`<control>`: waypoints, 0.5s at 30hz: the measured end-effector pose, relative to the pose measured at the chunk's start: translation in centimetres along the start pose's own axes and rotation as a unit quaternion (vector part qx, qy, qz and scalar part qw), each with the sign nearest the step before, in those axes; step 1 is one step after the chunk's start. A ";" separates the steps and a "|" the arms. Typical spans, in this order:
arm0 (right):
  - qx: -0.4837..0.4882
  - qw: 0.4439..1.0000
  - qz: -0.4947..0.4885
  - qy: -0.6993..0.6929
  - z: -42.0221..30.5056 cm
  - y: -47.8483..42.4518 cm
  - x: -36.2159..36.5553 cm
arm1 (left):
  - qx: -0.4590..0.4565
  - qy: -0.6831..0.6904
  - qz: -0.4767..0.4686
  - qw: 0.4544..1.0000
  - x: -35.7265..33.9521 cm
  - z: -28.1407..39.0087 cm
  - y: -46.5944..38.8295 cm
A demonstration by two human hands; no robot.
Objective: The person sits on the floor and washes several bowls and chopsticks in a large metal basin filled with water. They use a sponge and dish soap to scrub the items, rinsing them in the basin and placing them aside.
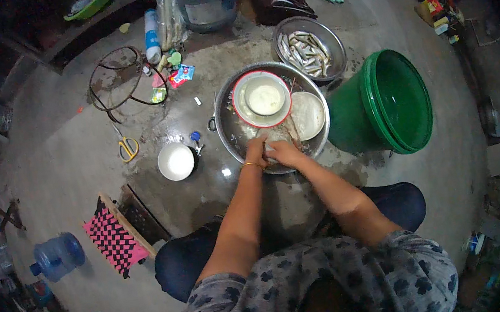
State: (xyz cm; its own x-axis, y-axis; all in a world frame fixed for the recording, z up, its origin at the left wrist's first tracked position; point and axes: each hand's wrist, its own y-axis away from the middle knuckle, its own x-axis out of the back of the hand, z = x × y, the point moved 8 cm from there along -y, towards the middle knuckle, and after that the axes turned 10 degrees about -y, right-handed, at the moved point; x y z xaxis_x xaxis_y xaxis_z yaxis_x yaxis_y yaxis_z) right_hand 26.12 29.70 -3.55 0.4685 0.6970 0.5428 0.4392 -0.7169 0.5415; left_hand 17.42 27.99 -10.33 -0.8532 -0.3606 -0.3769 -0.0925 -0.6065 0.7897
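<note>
My left hand point(256, 150) and my right hand point(285, 153) meet low inside a wide metal basin point(225, 138). Their fingers are bent close together around something pale and greyish, too blurred and covered to name. Just beyond them a white enamel bowl with a red rim point(238, 109) sits in the basin. A smaller bowl point(267, 99) with cloudy liquid rests inside it. To the right of these leans a round off-white dish point(309, 115). Murky water and brown scraps show around the dishes.
A green bucket point(350, 109) stands against the basin's right side. Behind is a metal bowl of small fish point(305, 54). On the wet floor at left are a white bowl point(175, 161), yellow-handled scissors point(128, 149), a metal ring stand point(92, 88) and a stool with a pink-black cover point(114, 238).
</note>
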 end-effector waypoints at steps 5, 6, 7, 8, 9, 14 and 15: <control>0.009 0.964 -0.119 0.237 -0.5 3.0 1.0 | 0.049 -0.035 -0.035 0.998 0.1 0.6 1.0; -0.059 0.967 -0.112 0.223 -0.3 2.7 1.1 | 0.013 0.014 -0.001 1.000 -0.1 0.9 1.4; -0.035 0.993 -0.103 0.044 0.4 1.9 0.2 | 0.008 -0.021 -0.026 0.999 -0.3 0.4 0.4; -0.008 0.987 -0.086 -0.134 2.6 0.2 -1.0 | -0.001 -0.056 -0.055 0.997 -0.4 -0.4 -1.6; 0.023 0.949 -0.071 -0.307 3.4 -0.9 -1.4 | -0.011 -0.090 -0.079 0.993 -0.5 -0.6 -2.8; -0.026 0.989 -0.041 0.136 -0.2 2.7 0.4 | 0.001 -0.065 0.066 0.996 -0.5 1.8 3.9; -0.003 0.999 -0.034 0.005 -0.4 2.2 0.4 | -0.014 -0.105 0.035 0.994 -0.2 1.4 2.2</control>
State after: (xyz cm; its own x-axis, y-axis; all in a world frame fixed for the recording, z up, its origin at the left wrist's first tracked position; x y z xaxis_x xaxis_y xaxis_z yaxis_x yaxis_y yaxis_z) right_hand 27.03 28.39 -1.88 0.4295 0.7445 0.5112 0.4652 -0.6676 0.5813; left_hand 16.70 27.71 -7.84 -0.9454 -0.2489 -0.2104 -0.0177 -0.6054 0.7957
